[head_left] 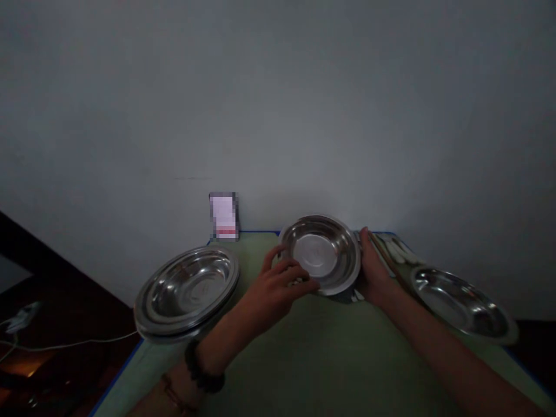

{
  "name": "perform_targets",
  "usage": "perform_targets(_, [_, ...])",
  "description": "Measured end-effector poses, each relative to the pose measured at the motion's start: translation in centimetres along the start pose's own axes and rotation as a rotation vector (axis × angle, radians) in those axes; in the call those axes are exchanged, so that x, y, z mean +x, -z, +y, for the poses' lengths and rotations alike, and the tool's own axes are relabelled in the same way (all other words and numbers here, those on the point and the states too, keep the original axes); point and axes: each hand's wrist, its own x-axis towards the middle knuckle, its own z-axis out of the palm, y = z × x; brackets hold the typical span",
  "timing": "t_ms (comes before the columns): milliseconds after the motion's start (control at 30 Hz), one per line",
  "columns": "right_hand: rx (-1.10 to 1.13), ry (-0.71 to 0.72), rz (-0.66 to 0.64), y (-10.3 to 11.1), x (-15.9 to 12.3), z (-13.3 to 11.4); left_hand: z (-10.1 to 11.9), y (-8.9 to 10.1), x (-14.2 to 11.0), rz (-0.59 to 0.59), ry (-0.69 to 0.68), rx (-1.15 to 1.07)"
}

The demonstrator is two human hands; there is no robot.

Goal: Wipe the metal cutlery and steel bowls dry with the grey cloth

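A shiny steel bowl (319, 255) is tilted toward me over the far middle of the table, and nothing shows inside it. My right hand (374, 269) grips its right side, the thumb pointing up by the rim and the other fingers hidden behind. At the near left rim, my left hand (280, 284) has its fingers curved over the edge, somewhat apart. To the left lies a stack of wider steel bowls (191, 286). Another steel bowl (464, 304) rests on the right, beyond my right forearm.
A phone (224, 217) with a blurred-out screen leans against the grey wall (278, 104) at the back. The green table (330, 359) has blue edging, with a leaf-like pattern at its far right. At lower left, a white cable (73, 346) runs up to the table.
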Motion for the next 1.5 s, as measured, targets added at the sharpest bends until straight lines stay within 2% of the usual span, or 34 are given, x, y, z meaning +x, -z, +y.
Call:
perform_targets(67, [-0.024,-0.023,0.009,0.8,-0.6,0.3,0.3,-1.5,-1.1,0.061,0.016,-0.009])
perform_targets(133, [-0.030,-0.020,0.057,1.2,-1.3,0.9,0.6,-2.6,-2.1,0.233,0.081,-0.040])
perform_targets(200, [-0.031,0.030,0.125,1.5,-1.8,1.7,1.0,-3.5,-2.8,0.403,0.281,-0.172])
perform_targets(233, [-0.035,0.059,0.150,1.5,-2.0,2.1,1.1,-3.9,-3.0,0.449,0.394,-0.304])
perform_targets(300, [-0.057,0.102,0.168,1.4,-2.3,2.8,1.1,-4.7,-3.1,0.400,0.548,-0.668])
perform_targets(367, [-0.119,0.137,0.161,1.2,-2.5,3.2,0.9,-5.2,-2.9,0.273,0.623,-0.961])
perform_targets(400, [-0.164,0.153,0.150,1.0,-2.6,3.3,0.7,-5.4,-2.8,0.225,0.668,-1.024])
perform_targets(467, [-0.262,0.170,0.117,0.7,-2.9,3.3,0.6,-5.3,-2.6,0.122,0.791,-0.993])
perform_targets(533, [-0.345,0.163,0.085,0.4,-3.2,3.0,0.8,-4.8,-2.7,0.070,0.892,-0.956])
perform_targets(600, [-0.399,0.165,0.089,0.3,-3.4,2.8,1.2,-4.2,-3.0,0.052,0.958,-1.042])
perform_targets(700, [-0.473,0.203,0.128,0.3,-3.6,2.9,1.8,-4.0,-3.6,0.145,0.889,-1.236])
perform_targets(800, [-0.555,0.222,0.179,0.2,-3.8,2.6,2.2,-4.5,-4.0,0.276,0.825,-1.293])
perform_targets(867, [-0.559,0.220,0.213,0.2,-4.1,2.0,2.4,-4.8,-4.0,0.336,0.917,-1.331])
perform_targets(967, [-0.473,0.204,0.267,0.3,-4.7,0.7,2.4,-4.9,-3.8,0.403,1.134,-1.414])
perform_targets(1067, [-0.374,0.233,0.443,1.0,-4.9,-0.6,2.2,-4.8,-3.7,0.411,1.331,-1.371])
perform_targets(1100, [-0.365,0.280,0.527,1.3,-4.8,-0.8,2.1,-4.7,-3.6,0.394,1.357,-1.348])
perform_targets(1167, [-0.414,0.462,0.679,1.7,-4.8,-1.0,1.9,-4.6,-3.4,0.325,1.324,-1.341])
perform_targets(1233, [-0.570,0.730,0.719,2.0,-4.9,-0.7,1.7,-4.4,-3.1,0.246,1.238,-1.363])
perform_targets(1267, [-0.691,0.854,0.650,2.0,-5.0,-0.5,1.7,-4.3,-3.0,0.209,1.191,-1.380])
perform_targets(1333, [-0.988,0.968,0.335,1.7,-5.4,-0.1,1.7,-4.2,-2.7,0.158,1.119,-1.404])
perform_targets(1400, [-1.237,0.898,-0.027,1.2,-5.7,0.3,1.8,-4.0,-2.5,0.143,1.102,-1.388])
perform_targets(1433, [-1.307,0.842,-0.136,0.9,-5.9,0.5,1.8,-3.9,-2.4,0.151,1.108,-1.367])
perform_targets(1467, [-1.337,0.799,-0.169,0.7,-6.0,0.6,1.7,-3.8,-2.4,0.161,1.114,-1.343])
perform_targets(1500, [-1.335,0.784,-0.140,0.6,-6.0,0.8,1.7,-3.8,-2.4,0.163,1.115,-1.330])
